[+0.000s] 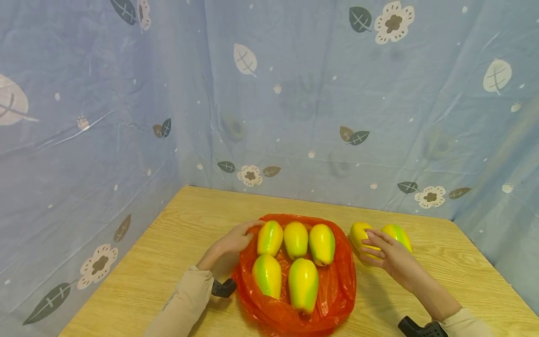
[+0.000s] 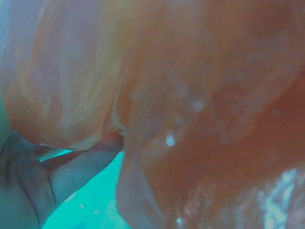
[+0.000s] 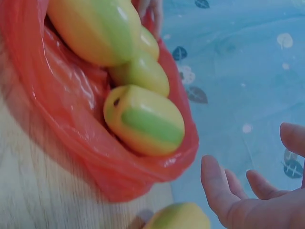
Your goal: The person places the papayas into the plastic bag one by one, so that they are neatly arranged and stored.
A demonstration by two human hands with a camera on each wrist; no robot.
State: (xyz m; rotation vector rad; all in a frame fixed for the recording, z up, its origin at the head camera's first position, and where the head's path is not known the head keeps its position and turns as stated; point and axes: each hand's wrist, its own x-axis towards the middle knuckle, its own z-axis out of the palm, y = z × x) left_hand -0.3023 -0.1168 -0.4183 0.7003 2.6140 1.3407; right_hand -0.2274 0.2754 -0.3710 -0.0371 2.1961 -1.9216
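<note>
A red plastic bag (image 1: 337, 295) lies spread wide on the table, with several glossy yellow-and-green fruits shaped like mangoes or papayas inside. Among them, one fruit (image 1: 303, 285) sits near the front and another (image 3: 150, 121) by the right side. My left hand (image 1: 233, 241) pinches the bag's left rim; in the left wrist view, its thumb (image 2: 83, 174) presses against the thin plastic. Right of the bag, two loose fruits rest on the table, a left one (image 1: 358, 232) and a right one (image 1: 397, 234). Over them hovers my right hand (image 1: 391, 257), fingers spread and holding nothing.
The wooden table (image 1: 202, 206) is bounded behind and on both sides by a blue curtain (image 1: 294, 103) printed with leaves and flowers. Black wrist devices show at the left wrist (image 1: 224, 288) and the right wrist (image 1: 422, 329).
</note>
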